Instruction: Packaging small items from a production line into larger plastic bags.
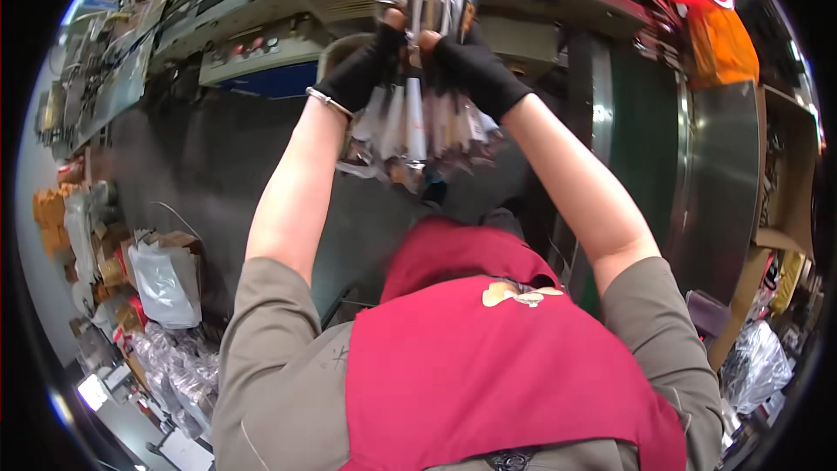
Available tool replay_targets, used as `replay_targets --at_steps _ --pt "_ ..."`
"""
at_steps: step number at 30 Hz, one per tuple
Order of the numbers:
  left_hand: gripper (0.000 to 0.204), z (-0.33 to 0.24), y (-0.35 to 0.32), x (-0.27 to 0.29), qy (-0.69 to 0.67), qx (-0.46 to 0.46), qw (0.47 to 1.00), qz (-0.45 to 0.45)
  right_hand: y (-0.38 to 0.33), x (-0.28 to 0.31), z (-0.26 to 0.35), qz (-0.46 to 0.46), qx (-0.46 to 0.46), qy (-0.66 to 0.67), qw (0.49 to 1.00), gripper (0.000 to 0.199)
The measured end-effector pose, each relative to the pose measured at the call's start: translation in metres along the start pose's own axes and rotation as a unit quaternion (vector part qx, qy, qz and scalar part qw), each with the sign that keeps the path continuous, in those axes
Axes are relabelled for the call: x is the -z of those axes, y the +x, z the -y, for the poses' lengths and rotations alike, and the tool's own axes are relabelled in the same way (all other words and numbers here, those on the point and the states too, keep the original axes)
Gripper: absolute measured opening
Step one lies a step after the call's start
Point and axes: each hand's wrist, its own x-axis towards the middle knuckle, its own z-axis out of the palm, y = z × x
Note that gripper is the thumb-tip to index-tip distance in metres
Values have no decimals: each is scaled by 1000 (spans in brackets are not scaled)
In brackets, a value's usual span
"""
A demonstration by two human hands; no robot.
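**Both hands up at the machine with a bunch of foil packets**

A big grey-green machine [488, 0] fills the space ahead, with a dark conveyor-like bench [218, 174] running off to the left below its control panel [253, 57]. Boxes and a clear plastic bag [166, 283] crowd the floor on the left; more bagged goods sit low on the right.

The person, in a red apron [488, 358], has both arms raised. The left hand [362, 70] and right hand [471, 65], each in a black fingerless glove, are clenched side by side round the top of a bundle of silvery packets [418, 126], which hangs down between the forearms, close against the machine's front.

To my eye this is the feeding or hanging step: the bundle is held high, not yet let go. The next move seems to call for a steady, even grip so that no packet slips out of the bunch.
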Motion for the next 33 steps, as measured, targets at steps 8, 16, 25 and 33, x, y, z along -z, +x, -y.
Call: replay_targets --at_steps 8,16,25,33 --pt "69 81 14 84 -2 -81 996 -38 57 -111 -165 -288 116 -83 947 74" --pt "79 186 29 105 245 -85 962 -83 67 -115 -168 -277 -132 -212 928 81" --pt "89 173 -9 49 156 53 984 -60 25 -100 -166 -151 -324 151 922 39" --pt "103 205 21 32 357 -83 887 -279 47 -88 -218 -184 -380 23 906 50"
